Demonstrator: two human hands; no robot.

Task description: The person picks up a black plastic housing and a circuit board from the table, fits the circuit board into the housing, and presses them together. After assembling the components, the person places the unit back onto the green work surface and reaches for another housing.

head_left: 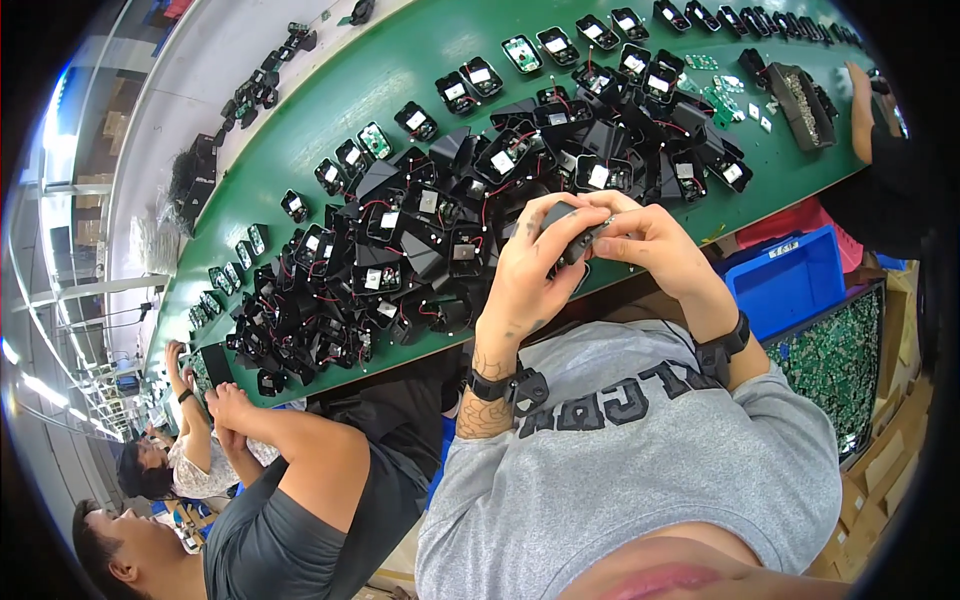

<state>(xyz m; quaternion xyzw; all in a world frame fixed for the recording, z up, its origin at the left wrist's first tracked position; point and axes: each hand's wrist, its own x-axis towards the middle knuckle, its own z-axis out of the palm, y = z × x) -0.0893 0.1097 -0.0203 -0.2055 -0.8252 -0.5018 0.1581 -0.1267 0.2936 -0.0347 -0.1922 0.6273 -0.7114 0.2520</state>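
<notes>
In front of my chest, near the table's front edge, my left hand (535,265) is wrapped round a small black plastic housing (572,222). My right hand (655,245) is closed at the housing's right end, thumb and fingertips pressed on it. Whatever small part may lie between those fingertips is hidden. Just beyond both hands spreads a large heap of black housings (425,255), many open with white blocks and red wires inside. One open housing (600,176) lies right behind my fingers.
Rows of open housings (415,120) line the green table (290,140). Loose green circuit boards (725,105) and a tray of small metal parts (800,105) are at the far right. A blue bin (785,285) stands by my right elbow. Co-workers (300,480) sit at left; another person's arm (860,110) reaches in at right.
</notes>
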